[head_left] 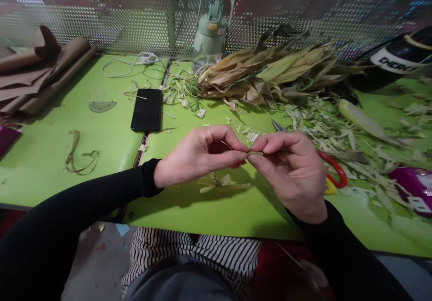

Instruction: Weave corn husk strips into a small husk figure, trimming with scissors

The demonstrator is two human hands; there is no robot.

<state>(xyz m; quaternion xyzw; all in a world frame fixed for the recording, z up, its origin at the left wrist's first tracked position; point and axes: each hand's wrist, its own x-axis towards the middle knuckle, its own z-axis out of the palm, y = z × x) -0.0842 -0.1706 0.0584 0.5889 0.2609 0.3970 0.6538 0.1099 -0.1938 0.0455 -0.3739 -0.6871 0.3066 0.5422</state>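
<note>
Above the green table, my left hand [207,153] and my right hand [293,169] meet fingertip to fingertip. Both are closed in a pinch on a thin greenish strip of corn husk [255,153], mostly hidden by the fingers. Below them on the table lies a small husk piece [219,183] with pale, leaf-like ends and a dark speckled middle. Scissors with a red and yellow handle [338,171] lie beside my right hand, partly covered by it; a metal tip [278,125] shows behind that hand.
Dried corn husks [263,74] are heaped at the back, with shreds [324,128] scattered to the right. A phone [146,110], white cable [130,65] and pale green bottle [211,35] stand or lie behind. Brown paper [43,76] is at left, a black ENERGY-labelled object [394,60] at right.
</note>
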